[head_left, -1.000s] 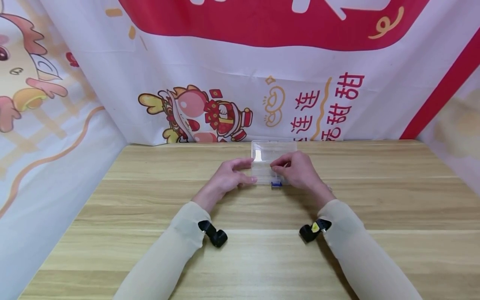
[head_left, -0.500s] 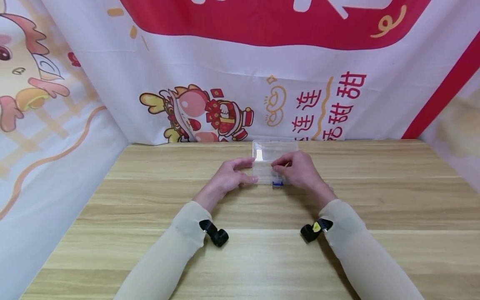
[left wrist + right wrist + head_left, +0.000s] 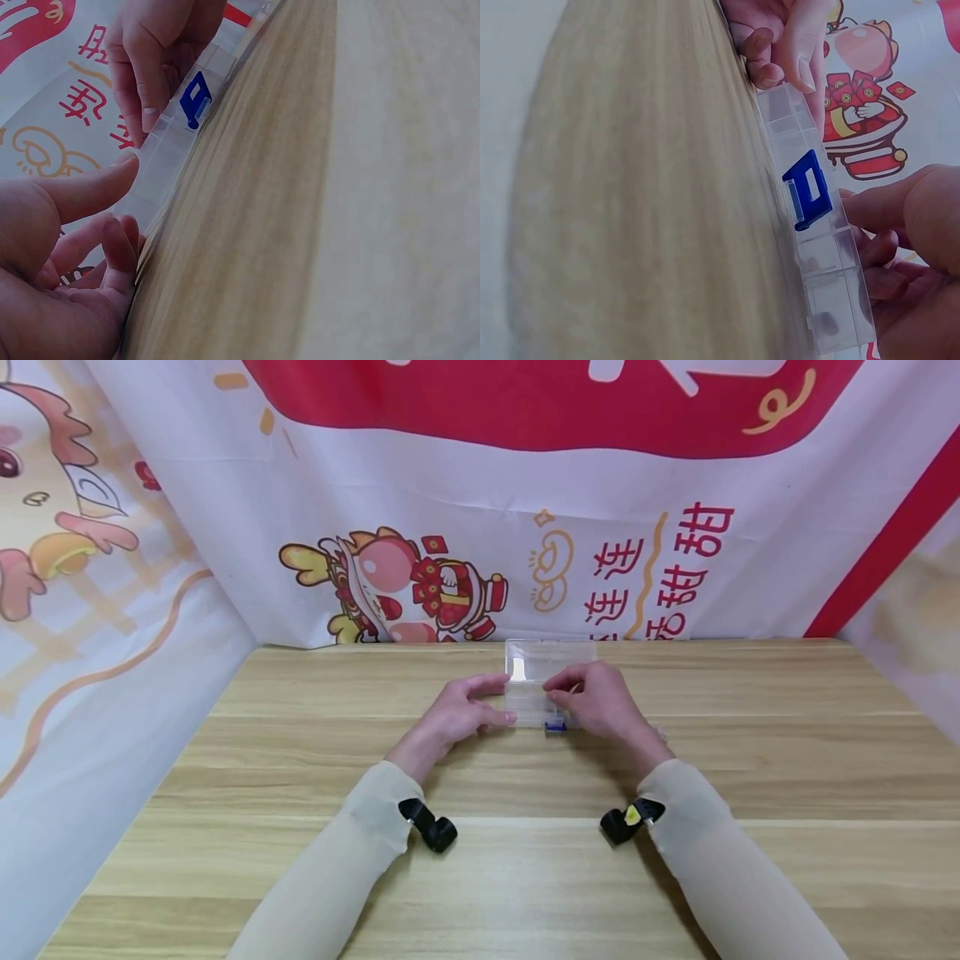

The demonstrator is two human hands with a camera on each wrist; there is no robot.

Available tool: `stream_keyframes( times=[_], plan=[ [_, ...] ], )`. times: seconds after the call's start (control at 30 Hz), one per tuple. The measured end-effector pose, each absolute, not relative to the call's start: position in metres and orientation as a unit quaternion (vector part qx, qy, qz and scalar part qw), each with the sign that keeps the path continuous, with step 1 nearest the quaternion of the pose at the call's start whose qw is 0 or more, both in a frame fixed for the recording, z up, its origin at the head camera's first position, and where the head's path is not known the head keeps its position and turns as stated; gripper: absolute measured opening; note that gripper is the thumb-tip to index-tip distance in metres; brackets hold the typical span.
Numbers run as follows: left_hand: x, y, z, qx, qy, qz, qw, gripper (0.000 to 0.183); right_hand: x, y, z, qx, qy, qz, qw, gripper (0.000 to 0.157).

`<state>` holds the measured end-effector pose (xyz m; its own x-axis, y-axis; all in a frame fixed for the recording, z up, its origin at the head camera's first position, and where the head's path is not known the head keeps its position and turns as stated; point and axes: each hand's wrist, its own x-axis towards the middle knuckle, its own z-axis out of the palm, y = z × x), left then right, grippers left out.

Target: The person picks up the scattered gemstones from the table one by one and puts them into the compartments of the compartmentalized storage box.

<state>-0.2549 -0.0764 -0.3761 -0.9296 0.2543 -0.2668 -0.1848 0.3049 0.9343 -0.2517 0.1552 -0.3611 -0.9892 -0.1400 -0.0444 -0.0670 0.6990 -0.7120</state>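
A clear plastic compartment box (image 3: 525, 702) stands at the back of the table, its clear lid (image 3: 551, 660) raised behind it. On its front wall sits a blue latch (image 3: 808, 189). My left hand (image 3: 468, 706) holds the box's left end, thumb at the front corner and index finger farther back. Over the right half, my right hand (image 3: 596, 697) reaches in with thumb and index fingertips close together. Whether anything small lies between those fingertips cannot be seen. In the right wrist view, dark blurred patches show through the right-hand compartments.
A small clear object (image 3: 660, 735), mostly hidden, lies by my right wrist. Behind the box, a printed white and red cloth (image 3: 420, 485) hangs down to the rear edge of the wooden table (image 3: 517, 893). More cloth hangs on both sides.
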Motion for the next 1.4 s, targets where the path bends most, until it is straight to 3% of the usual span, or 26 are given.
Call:
stream_keyframes(
  times=[0.43,0.9,1.4],
  plan=[
    [-0.257,-0.076,-0.379,0.023,0.786,0.59,0.184,0.07,-0.248,0.16,-0.348,-0.081,0.923,-0.37,0.065,0.021],
    [-0.256,-0.076,-0.38,0.02,0.781,0.598,0.177,0.068,-0.247,0.201,-0.341,-0.148,0.91,-0.375,0.096,0.031],
    [-0.256,-0.074,-0.38,0.018,0.775,0.606,0.177,0.067,-0.248,0.242,-0.343,-0.127,0.901,-0.398,0.114,0.035]
  ],
)
